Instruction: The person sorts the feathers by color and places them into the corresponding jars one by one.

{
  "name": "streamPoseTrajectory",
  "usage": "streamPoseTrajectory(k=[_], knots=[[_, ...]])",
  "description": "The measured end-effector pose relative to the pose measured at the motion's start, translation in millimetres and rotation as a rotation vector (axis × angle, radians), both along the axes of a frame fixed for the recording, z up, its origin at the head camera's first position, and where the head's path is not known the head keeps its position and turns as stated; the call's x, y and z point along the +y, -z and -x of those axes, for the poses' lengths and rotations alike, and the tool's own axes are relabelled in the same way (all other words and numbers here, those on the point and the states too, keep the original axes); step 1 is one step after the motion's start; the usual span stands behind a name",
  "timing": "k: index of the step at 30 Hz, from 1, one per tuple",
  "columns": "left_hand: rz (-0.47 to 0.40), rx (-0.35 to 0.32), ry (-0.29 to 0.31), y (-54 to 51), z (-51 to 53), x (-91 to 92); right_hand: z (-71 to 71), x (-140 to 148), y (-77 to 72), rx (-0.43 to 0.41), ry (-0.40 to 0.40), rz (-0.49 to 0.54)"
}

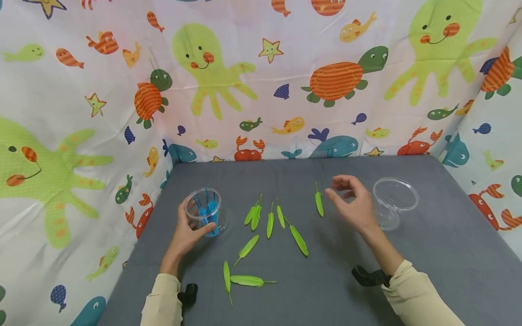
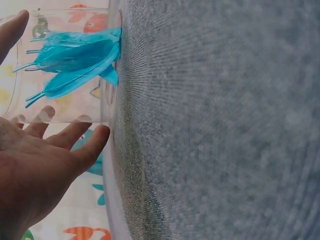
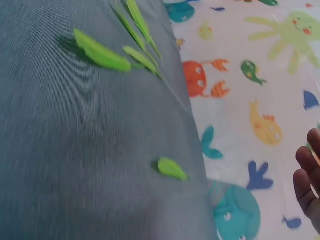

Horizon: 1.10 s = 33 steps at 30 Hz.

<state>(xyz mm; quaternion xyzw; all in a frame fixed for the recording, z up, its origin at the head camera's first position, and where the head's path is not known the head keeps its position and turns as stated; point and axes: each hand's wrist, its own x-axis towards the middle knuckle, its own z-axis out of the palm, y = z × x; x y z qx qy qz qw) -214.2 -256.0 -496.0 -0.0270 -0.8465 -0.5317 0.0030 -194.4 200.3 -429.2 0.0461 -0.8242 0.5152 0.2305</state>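
Head view bright, even and mostly crisp, soft diffuse shadows on the gray table (image 1: pixel 322 283), faint pink cast on the curtain (image 1: pixel 263 106) behind the table; left wrist dimmer, weave smearing on the table's nearest part; right wrist hazy, green feathers (image 3: pixel 102 54) on the table soft-edged.

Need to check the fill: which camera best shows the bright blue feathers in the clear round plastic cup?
Left wrist: it shows the bright blue feathers large and close, through the clear round plastic cup's side. The head view shows them smaller, from above; the right wrist view doesn't show them.
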Motion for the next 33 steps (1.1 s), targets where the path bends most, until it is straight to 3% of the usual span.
streamPoseTrajectory(k=[4,7,10,12,14,18,21,24,28,33], knots=[[-0.009,-0.001,-0.005,-7.9,-1.6,3.8,-13.8,21.8,-3.8,0.108,0.047,0.014],[-0.011,0.005,-0.01,-8.9,0.4,3.5,-18.3,39.2,-3.5,0.242,0.108,-0.032],[-0.004,0.03,-0.017,-0.3,4.8,0.1,-17.2,60.1,1.5,0.365,0.194,-0.113],[-0.001,0.033,-0.021,-0.6,4.9,0.3,-16.6,74.9,5.6,0.38,0.254,-0.169],[-0.004,0.042,-0.024,-2.1,4.1,0.9,-17.0,89.2,10.1,0.328,0.308,-0.219],[-0.031,0.089,-0.048,-7.7,1.4,3.3,-23.2,111.2,19.2,0.088,0.365,-0.276],[-0.065,0.193,-0.101,-13.7,-2.1,5.8,-28.3,119.3,27.0,-0.086,0.359,-0.3],[-0.108,0.335,-0.161,-23.5,-4.0,10.2,-31.4,122.7,34.0,-0.204,0.339,-0.319],[-0.142,0.527,-0.196,-39.1,-4.3,18.4,-32.2,124.7,42.4,-0.235,0.33,-0.297],[-0.1,0.722,-0.169,-58.3,-6.3,32.6,-30.9,124.7,49.7,-0.215,0.343,-0.252]])
